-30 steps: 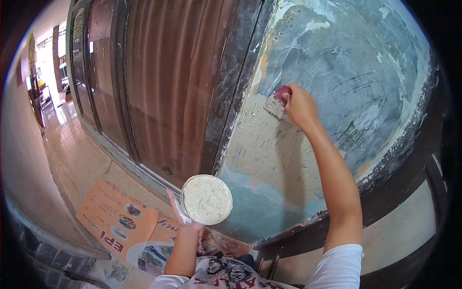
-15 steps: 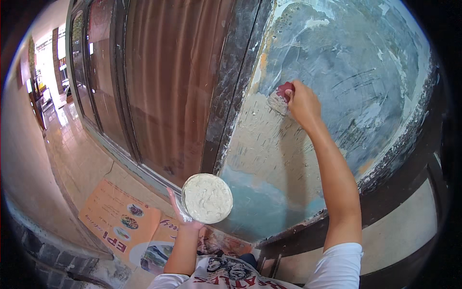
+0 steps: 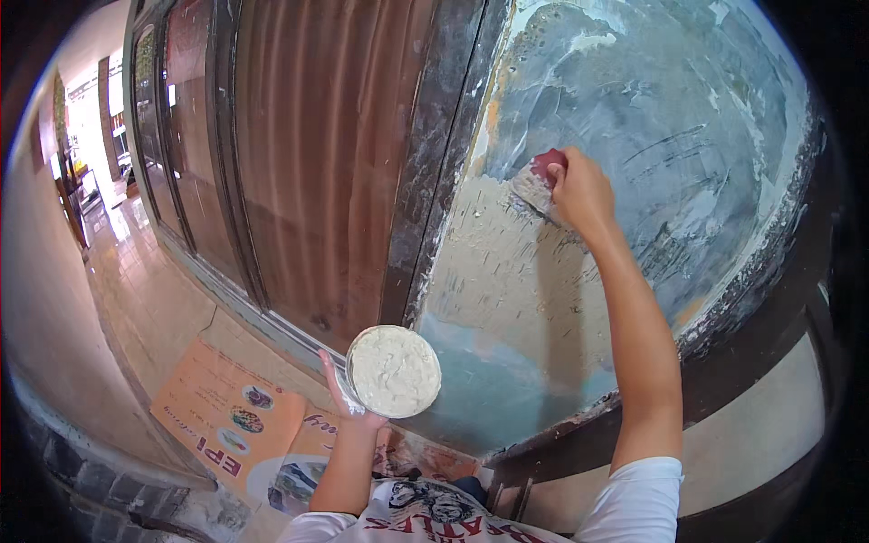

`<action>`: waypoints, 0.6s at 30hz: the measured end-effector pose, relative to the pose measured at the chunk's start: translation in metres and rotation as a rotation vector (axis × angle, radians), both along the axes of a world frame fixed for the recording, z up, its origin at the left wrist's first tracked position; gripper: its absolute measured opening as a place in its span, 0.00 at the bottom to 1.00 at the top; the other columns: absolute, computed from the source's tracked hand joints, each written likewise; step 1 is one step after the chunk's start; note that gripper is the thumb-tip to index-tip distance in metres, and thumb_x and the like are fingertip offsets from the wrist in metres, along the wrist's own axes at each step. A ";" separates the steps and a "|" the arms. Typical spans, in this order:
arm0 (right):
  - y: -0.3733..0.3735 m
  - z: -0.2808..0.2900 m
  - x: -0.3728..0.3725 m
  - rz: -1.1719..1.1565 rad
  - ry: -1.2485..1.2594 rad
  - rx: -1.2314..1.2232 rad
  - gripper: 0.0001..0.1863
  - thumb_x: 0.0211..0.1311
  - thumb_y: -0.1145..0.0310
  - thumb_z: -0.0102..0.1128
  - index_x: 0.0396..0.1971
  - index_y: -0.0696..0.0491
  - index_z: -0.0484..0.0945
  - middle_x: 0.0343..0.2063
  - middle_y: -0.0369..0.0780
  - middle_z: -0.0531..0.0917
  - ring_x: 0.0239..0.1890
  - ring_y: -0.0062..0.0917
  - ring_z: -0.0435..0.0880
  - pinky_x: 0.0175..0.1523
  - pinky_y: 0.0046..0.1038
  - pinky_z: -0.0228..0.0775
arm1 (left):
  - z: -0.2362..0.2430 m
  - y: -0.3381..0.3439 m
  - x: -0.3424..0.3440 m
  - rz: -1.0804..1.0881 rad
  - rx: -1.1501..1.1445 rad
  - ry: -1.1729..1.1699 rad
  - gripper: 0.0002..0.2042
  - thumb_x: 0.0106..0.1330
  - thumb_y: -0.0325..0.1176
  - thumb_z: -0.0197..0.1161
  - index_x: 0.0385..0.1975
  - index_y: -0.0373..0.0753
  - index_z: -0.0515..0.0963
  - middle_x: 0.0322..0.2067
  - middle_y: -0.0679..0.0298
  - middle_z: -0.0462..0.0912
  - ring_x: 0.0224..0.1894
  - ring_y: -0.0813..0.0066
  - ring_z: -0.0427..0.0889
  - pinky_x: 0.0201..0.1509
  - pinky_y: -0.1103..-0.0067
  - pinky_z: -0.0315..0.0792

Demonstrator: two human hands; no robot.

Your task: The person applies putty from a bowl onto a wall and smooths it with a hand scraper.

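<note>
My right hand (image 3: 581, 192) grips a putty knife by its dark red handle (image 3: 549, 166). Its blade (image 3: 534, 188), coated in pale putty, lies against the wall (image 3: 625, 118). Below the blade a beige layer of putty (image 3: 493, 262) covers the wall, with small dark gaps in it; above, the surface is patchy grey-blue. In my left hand (image 3: 342, 394) rests a round tub (image 3: 395, 371) of whitish putty, held from its left side and underneath. White smears mark that palm, and the tub hides part of the fingers.
Left of the wall stands a dark wooden frame (image 3: 433, 172) with glass and a brown curtain (image 3: 326, 154) behind. An orange printed banner (image 3: 217, 407) lies on the tiled floor (image 3: 136, 271). Dark wood with a pale panel (image 3: 760, 434) is at the lower right.
My right hand and the putty knife have moved slightly to the right along the wall. The tub in my left hand has shifted a little to the right.
</note>
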State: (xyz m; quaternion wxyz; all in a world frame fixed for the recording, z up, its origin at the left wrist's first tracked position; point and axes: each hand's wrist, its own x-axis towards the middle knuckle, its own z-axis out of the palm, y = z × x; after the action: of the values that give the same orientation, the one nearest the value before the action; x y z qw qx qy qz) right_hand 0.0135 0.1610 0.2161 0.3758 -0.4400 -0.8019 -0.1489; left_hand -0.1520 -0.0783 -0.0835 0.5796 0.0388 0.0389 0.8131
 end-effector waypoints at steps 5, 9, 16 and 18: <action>-0.001 0.000 0.002 -0.002 -0.006 -0.026 0.11 0.67 0.62 0.59 0.40 0.55 0.77 0.39 0.50 0.84 0.44 0.52 0.82 0.44 0.48 0.72 | -0.003 -0.002 -0.001 0.002 0.006 -0.037 0.50 0.59 0.80 0.43 0.64 0.37 0.70 0.64 0.49 0.72 0.62 0.45 0.74 0.63 0.48 0.69; 0.005 -0.020 -0.001 0.081 -0.017 -0.021 0.10 0.67 0.63 0.58 0.39 0.55 0.76 0.38 0.50 0.84 0.43 0.51 0.82 0.45 0.49 0.71 | 0.000 -0.002 0.002 -0.006 0.036 0.025 0.49 0.60 0.79 0.44 0.64 0.36 0.70 0.63 0.51 0.72 0.62 0.49 0.74 0.64 0.53 0.70; 0.004 0.002 0.004 0.014 0.095 0.024 0.11 0.66 0.64 0.60 0.42 0.55 0.78 0.36 0.51 0.85 0.42 0.53 0.81 0.44 0.46 0.72 | -0.004 -0.004 -0.001 0.011 0.052 0.022 0.50 0.60 0.79 0.43 0.64 0.36 0.70 0.63 0.50 0.72 0.61 0.48 0.75 0.64 0.53 0.71; 0.006 -0.006 0.005 0.037 0.062 -0.018 0.11 0.67 0.64 0.60 0.43 0.54 0.78 0.38 0.50 0.85 0.43 0.52 0.82 0.45 0.47 0.72 | -0.003 -0.007 -0.002 0.019 0.066 0.025 0.50 0.59 0.79 0.43 0.64 0.36 0.70 0.63 0.51 0.72 0.61 0.49 0.75 0.64 0.52 0.70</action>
State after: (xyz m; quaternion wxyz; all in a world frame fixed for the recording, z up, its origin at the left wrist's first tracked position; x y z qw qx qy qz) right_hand 0.0183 0.1670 0.2103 0.3992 -0.4327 -0.7992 -0.1208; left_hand -0.1544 -0.0857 -0.0870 0.5696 0.0675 0.0197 0.8189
